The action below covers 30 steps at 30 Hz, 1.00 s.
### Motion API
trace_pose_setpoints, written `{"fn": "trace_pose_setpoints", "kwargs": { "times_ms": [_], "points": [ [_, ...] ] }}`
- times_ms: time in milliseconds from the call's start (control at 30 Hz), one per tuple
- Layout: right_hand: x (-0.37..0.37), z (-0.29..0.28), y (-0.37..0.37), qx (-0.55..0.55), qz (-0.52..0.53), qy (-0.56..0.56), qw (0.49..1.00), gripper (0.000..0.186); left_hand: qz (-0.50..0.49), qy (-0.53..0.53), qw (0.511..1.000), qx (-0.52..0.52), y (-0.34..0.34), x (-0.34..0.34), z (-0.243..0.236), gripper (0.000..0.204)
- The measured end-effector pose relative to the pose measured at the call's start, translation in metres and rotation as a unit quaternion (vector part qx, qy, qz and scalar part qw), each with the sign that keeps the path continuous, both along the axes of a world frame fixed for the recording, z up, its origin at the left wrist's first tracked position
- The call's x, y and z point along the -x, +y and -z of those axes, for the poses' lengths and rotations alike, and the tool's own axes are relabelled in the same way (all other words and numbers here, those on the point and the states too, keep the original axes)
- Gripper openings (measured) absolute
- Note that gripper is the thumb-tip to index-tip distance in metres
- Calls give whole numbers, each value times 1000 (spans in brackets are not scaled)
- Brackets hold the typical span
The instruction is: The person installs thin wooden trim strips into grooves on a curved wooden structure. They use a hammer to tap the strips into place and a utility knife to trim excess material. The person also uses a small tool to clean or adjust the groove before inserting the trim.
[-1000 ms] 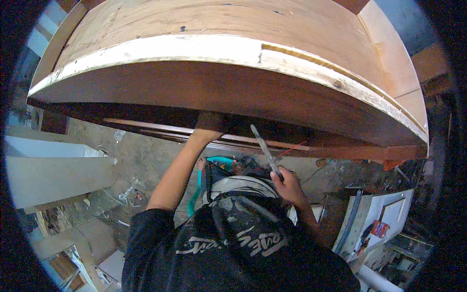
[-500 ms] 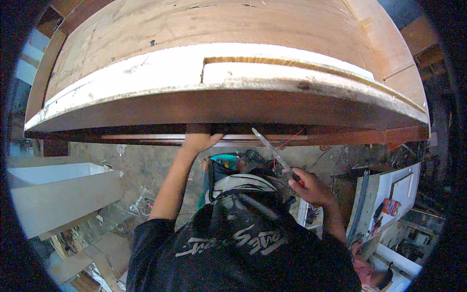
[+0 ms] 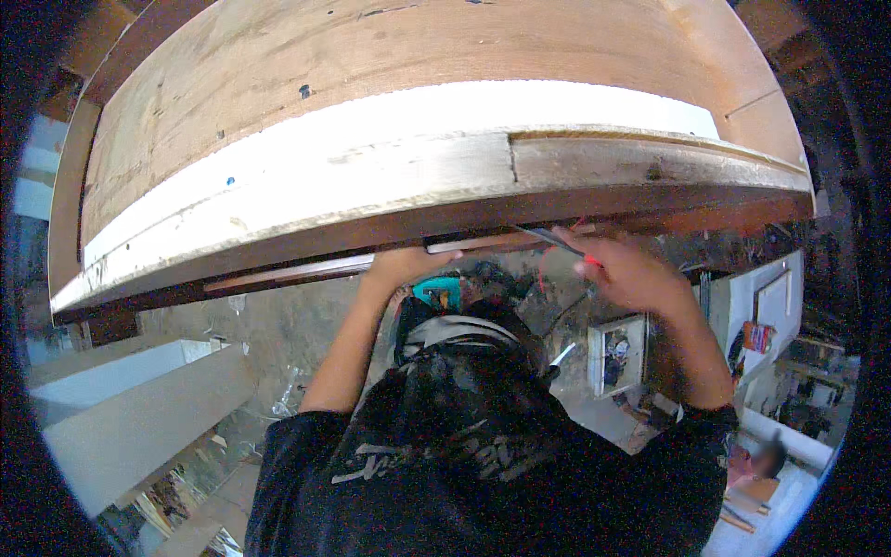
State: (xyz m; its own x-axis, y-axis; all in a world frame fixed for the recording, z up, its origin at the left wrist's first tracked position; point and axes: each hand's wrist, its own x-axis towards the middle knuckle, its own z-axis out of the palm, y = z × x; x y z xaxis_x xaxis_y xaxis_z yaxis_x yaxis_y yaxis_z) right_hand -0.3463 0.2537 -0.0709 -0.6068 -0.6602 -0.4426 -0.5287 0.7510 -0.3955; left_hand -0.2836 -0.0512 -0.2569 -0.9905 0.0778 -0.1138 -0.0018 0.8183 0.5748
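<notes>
A large wooden cabinet or box-like frame (image 3: 399, 46) stands before me, with a pale edge along its near side. Beneath that edge runs a long thin wooden strip (image 3: 288, 273). My left hand (image 3: 401, 267) is closed over this strip, its thumb lying along it and its fingertips hidden. Farther right, my right hand (image 3: 631, 269) grips a long, narrow metal-bladed tool (image 3: 548, 238) by its red and black handle. Its blade slants up and left to the cabinet's underside; motion blurs the hand, and I cannot tell the exact tool.
Pale board-built boxes (image 3: 139, 408) stand at the left. A white panel (image 3: 766, 306) leans at the right, with a red packet (image 3: 758, 336) against it. A small framed piece (image 3: 616, 355) is nearer. Another person (image 3: 756, 464) is at the lower right, among scraps.
My right hand has moved up and right, bringing the tool's blade to the cabinet's underside. My left hand stays at the strip. The cabinet's edge now appears more tilted as my view has shifted.
</notes>
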Motion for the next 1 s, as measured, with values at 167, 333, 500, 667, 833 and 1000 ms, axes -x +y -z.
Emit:
{"fn": "trace_pose_setpoints", "kwargs": {
  "times_ms": [167, 333, 500, 667, 833, 1000],
  "points": [
    [28, 1, -53, -104, -25, -43, 993, 43, 8, 21, 992, -128, -37, -1, 16, 74],
    [36, 1, -80, -133, -33, -74, 988, 48, 40, 59, 997, -33, -66, 0, 61, 58],
    [27, -6, -70, -103, 15, -72, 992, 52, -24, 60, 997, -29, -81, 0, 76, 55],
    [4, -24, -43, 32, 28, -4, 999, 38, -74, 53, 987, -135, -86, -36, 7, 48],
    [-17, -45, -23, -3, 121, -92, 988, 39, -121, -77, 960, -242, -72, -52, -87, 48],
    [-48, -56, -8, 121, 170, -57, 976, 32, 14, -255, 917, -306, -66, -34, -145, 49]
  ]
}}
